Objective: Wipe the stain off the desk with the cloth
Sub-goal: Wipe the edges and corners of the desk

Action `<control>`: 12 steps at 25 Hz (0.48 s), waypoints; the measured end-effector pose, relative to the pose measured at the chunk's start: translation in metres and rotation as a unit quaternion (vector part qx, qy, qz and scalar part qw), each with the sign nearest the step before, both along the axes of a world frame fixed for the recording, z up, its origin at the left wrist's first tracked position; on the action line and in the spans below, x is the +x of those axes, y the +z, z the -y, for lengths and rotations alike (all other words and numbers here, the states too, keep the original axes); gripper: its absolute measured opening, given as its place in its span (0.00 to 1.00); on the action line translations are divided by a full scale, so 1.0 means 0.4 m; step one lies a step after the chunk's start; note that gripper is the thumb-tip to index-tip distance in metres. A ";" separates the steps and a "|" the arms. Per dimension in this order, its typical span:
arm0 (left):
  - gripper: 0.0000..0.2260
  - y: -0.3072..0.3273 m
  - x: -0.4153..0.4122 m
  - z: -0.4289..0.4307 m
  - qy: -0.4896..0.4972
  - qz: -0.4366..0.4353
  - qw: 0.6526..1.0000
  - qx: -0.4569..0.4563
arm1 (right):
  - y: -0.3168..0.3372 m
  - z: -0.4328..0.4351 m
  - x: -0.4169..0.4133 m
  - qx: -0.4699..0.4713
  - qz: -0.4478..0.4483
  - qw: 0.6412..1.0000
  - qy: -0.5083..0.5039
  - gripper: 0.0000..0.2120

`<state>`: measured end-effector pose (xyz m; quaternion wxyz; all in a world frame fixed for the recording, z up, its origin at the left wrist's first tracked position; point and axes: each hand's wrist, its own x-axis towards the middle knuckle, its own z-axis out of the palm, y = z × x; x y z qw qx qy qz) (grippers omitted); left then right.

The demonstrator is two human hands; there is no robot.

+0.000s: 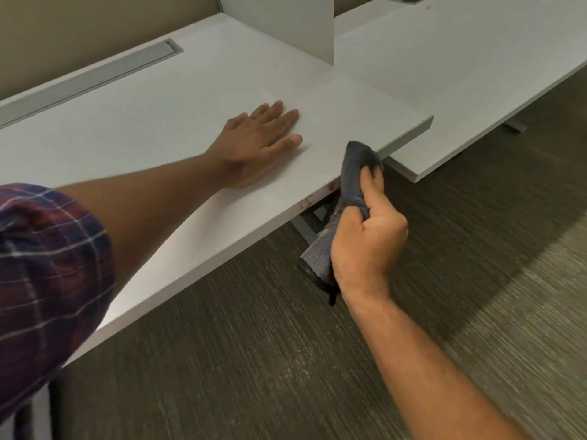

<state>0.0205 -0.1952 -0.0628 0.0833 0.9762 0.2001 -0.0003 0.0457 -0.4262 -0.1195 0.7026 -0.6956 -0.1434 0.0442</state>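
**Cloth at desk's near edge, stain visible**

Left hand [254, 144] flat on white desk [158, 122], fingers spread slightly; right hand [365, 246] fisted around dark grey fuzzy cloth [354, 179], bunched, top end touching the desk's near edge, tail hanging below the fist; reddish-brown stain [332, 185] smeared on that edge, just left of the cloth; plaid sleeve [47, 265] near left.

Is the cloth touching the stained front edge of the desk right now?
Cannot tell. In the head view the cloth, gripped in the right hand, overlaps the desk edge beside the stain, but no contact or gap shows plainly.
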 end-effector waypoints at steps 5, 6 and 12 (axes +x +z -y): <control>0.37 0.002 0.001 0.002 -0.001 -0.009 1.000 0.009 | 0.004 0.035 -0.142 0.006 -0.008 0.995 0.102 0.29; 0.37 0.004 0.000 0.003 0.001 -0.011 1.000 0.007 | -0.002 0.044 -0.168 0.020 -0.015 0.993 0.118 0.30; 0.36 0.006 -0.006 0.006 0.004 -0.009 1.000 0.000 | -0.008 0.091 -0.067 0.143 -0.096 0.984 -0.043 0.31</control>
